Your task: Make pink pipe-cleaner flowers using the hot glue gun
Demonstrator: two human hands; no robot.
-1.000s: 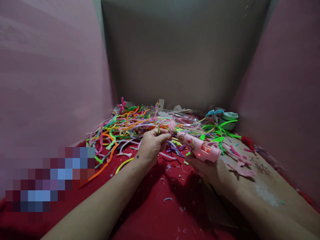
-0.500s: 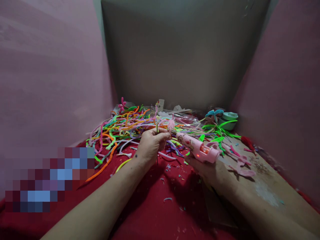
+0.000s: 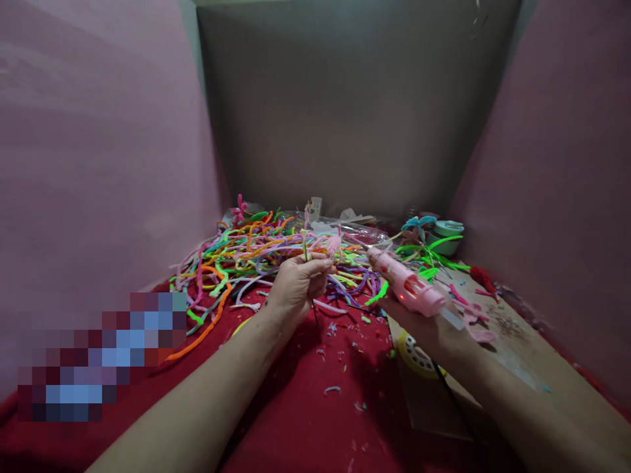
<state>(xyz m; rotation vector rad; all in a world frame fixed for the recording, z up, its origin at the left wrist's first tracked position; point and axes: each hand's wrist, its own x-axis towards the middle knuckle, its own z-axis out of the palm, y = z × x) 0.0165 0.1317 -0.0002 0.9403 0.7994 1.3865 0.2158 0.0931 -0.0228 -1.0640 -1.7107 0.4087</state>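
Observation:
My left hand (image 3: 298, 282) is closed, its fingers pinching a thin dark stem (image 3: 304, 244) with a pale tip that stands nearly upright. A fuzzy pink pipe-cleaner piece (image 3: 334, 246) sticks up at the same fingertips. My right hand (image 3: 407, 320) is wrapped round a pink hot glue gun (image 3: 404, 279) with a small red light lit. A clear glue stick (image 3: 452, 316) juts from its back end. The gun's nozzle points up and left, apart from the pink piece. Its handle is hidden in my palm.
A tangled heap of coloured pipe cleaners (image 3: 246, 253) lies along the back. Small clippings (image 3: 332, 391) dot the red cloth (image 3: 296, 420). On the right are a tan board (image 3: 513, 315), a yellow spool (image 3: 414, 351), pink bows (image 3: 476, 315) and a mint-coloured container (image 3: 446, 236).
My right hand has drawn the glue gun back to the right, away from the pink piece. The yellow spool now shows below it. My left hand stays nearly in place, still holding the stem.

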